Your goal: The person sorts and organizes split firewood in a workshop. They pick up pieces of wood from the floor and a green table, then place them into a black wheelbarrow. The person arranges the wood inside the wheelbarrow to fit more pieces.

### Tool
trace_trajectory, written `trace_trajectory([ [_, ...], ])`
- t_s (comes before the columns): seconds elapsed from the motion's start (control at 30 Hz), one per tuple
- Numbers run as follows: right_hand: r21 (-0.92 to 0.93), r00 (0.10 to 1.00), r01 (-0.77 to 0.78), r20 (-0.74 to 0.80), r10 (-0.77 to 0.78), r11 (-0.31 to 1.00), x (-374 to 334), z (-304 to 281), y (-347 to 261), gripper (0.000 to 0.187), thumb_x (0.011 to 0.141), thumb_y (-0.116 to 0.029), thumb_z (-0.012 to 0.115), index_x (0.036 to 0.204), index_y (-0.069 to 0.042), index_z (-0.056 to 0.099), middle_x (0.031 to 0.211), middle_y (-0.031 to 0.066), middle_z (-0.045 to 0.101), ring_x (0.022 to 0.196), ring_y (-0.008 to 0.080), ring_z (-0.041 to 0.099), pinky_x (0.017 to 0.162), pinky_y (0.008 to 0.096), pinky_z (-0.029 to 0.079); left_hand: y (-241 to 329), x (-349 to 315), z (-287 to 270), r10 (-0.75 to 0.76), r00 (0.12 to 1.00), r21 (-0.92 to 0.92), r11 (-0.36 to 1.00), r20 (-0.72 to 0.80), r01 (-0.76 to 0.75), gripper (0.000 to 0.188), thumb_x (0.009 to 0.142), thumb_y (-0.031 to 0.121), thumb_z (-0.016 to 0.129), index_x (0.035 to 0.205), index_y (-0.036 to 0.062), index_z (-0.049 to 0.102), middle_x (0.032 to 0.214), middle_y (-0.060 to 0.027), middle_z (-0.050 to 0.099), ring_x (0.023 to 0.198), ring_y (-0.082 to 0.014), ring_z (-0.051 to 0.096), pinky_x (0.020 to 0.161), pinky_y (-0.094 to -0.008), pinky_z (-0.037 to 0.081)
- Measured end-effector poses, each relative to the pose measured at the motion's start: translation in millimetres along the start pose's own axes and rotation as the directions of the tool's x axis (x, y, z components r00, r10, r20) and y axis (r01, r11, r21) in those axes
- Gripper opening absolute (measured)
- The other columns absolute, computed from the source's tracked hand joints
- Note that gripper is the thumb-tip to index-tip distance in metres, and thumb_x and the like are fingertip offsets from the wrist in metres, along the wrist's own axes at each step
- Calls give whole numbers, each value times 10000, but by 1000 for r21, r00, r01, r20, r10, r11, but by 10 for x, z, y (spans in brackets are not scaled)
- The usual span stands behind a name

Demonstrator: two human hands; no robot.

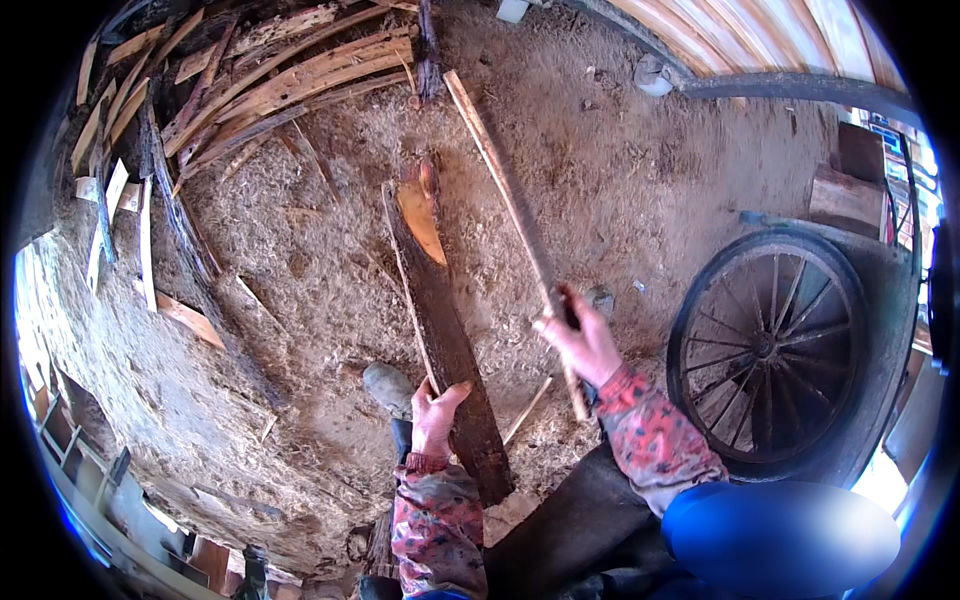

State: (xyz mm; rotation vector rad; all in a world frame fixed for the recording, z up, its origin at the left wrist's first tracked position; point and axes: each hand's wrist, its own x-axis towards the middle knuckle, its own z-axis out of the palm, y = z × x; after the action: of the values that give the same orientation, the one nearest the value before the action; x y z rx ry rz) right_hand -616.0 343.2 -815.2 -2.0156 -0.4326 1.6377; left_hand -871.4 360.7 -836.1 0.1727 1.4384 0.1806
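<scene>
My left hand [435,418] is closed around the edge of a bark-covered wood slab [440,320], near its lower end. The slab stretches away from me over the ground, with a bare orange-brown patch of wood at its far end. In my right hand [582,340] is a long, narrow wooden strip [505,185], gripped near its near end and slanting up to the far left. Strip and slab lie apart, side by side, with their far ends close together. A dark patch beside my right fingers is too blurred to name.
A pile of split wood and slabs [300,80] lies at the far left, with loose strips [190,318] nearer me. At the right stands a spoked wheel [765,345]. My shoe [387,388] is by my left hand. Pale boards [750,40] run along the far right.
</scene>
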Motion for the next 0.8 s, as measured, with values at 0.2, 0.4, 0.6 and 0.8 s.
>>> trace_trajectory([
  [0.2, -359, 932, 357, 72, -356, 862, -561, 954, 379, 823, 814, -410, 739, 1351, 83, 357, 1117, 230, 512, 1014, 361, 559, 903, 444, 471, -86, 12, 80, -54, 997, -315, 946, 63, 72, 443, 982, 387, 569, 1201, 3, 576, 1074, -80, 651, 925, -179, 636, 808, -334, 534],
  [0.4, -372, 862, 505, 177, -474, 779, -752, 1193, 364, 857, 845, -367, 726, 1451, 39, 277, 1289, 259, 424, 1156, 405, 486, 1000, 464, 411, 161, -40, -106, 27, 995, -63, 998, 94, -21, 475, 756, 115, 800, 1163, -14, 590, 1021, -77, 678, 870, -159, 651, 792, -297, 528],
  [0.6, -391, 984, 179, 51, -173, 903, 270, 1054, 895, 523, 888, -518, 642, 1072, -30, 679, 917, 144, 716, 774, 247, 705, 728, 344, 564, 268, -238, -720, 112, 992, 156, 983, -65, -100, 464, 753, 108, 748, 1163, -40, 589, 984, -78, 673, 803, -165, 644, 735, -301, 531],
  [0.8, -521, 992, -28, -121, -41, 853, 1699, 1414, 1443, 918, 729, -606, 743, 1305, 69, 507, 1093, 253, 660, 1017, 369, 655, 900, 415, 516, 560, -316, -1052, 168, 956, 115, 983, -240, -143, 386, 768, 100, 745, 1108, -24, 612, 948, -57, 667, 785, -142, 614, 730, -284, 504],
])
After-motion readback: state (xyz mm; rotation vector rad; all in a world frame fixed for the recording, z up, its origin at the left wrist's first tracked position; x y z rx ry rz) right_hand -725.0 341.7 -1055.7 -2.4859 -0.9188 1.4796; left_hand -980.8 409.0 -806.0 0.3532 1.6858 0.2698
